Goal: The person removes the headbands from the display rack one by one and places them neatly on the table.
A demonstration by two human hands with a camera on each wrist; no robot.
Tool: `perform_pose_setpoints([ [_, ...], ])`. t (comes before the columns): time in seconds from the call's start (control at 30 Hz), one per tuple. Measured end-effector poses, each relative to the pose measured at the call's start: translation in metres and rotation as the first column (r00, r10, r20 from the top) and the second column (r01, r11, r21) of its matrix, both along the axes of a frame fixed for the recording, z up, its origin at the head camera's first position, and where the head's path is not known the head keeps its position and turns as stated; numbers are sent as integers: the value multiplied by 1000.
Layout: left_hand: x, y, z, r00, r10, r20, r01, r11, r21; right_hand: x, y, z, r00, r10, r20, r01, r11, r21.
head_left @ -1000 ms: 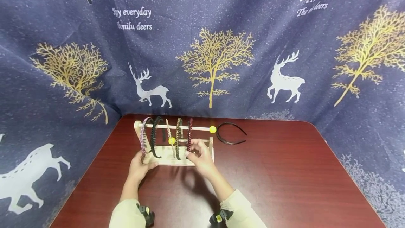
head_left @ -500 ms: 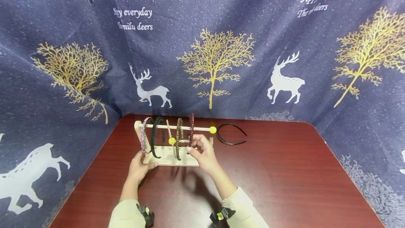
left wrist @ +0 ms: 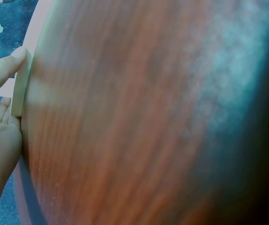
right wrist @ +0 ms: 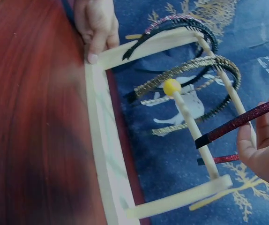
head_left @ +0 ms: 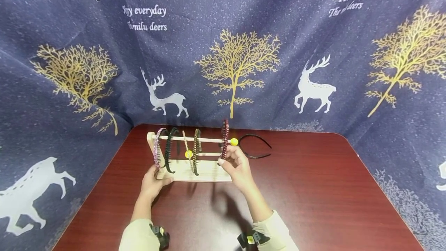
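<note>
A light wooden rack (head_left: 209, 171) with two rods stands on the table. My left hand (head_left: 152, 184) grips the left front corner of its base; in the left wrist view the thumb lies along the wood edge (left wrist: 22, 89). Between the fingers and thumb of my right hand (head_left: 240, 171) is a dark red glittery headband (head_left: 225, 138), pinched by its lower part. It overlaps the upper rod close to the yellow end ball (head_left: 234, 141). In the right wrist view both ends of the headband (right wrist: 242, 121) point toward the lower rod (right wrist: 190, 117).
Pink (head_left: 156, 148), black (head_left: 168, 150), cream (head_left: 186, 142) and gold (head_left: 196, 154) headbands hang on the rack to the left. A plain black headband (head_left: 258, 136) lies on the red-brown table (head_left: 313, 189) behind the right end. Patterned fabric (head_left: 223, 11) rises at the back.
My right hand has drawn the dark red headband rightward along the upper rod and slightly upward, from beside the gold one to near the end ball. The left hand stays at the base corner.
</note>
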State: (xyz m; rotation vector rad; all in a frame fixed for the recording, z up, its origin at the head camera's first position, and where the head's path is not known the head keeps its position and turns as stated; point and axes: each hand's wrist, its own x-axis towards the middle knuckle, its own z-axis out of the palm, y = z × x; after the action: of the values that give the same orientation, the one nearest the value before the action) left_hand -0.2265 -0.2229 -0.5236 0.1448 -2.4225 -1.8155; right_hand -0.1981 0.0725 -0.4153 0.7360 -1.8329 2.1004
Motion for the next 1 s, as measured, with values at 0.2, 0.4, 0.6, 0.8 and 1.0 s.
perform_pose_setpoints([
  [0.2, -1, -1, 0, 1000, -2, 17, 2, 1000, -4, -3, 11, -3, 1000, -25, 2, 26, 999, -24],
  [0.4, -2, -2, -2, 1000, -7, 28, 7, 1000, -5, -2, 22, -2, 999, -40, -37, 38, 998, -46],
  [0.6, -1, 0, -2, 1000, -7, 23, 7, 1000, -1, -1, 34, -1, 997, -51, -59, 48, 997, -58],
  [0.8, -1, -2, -1, 999, -13, 36, 14, 1000, -3, -1, 47, -2, 993, -112, -37, 110, 992, -57],
  [1.0, -1, -3, -1, 999, -13, 46, 14, 1000, -24, -1, 58, -3, 991, -132, -24, 130, 988, -81],
])
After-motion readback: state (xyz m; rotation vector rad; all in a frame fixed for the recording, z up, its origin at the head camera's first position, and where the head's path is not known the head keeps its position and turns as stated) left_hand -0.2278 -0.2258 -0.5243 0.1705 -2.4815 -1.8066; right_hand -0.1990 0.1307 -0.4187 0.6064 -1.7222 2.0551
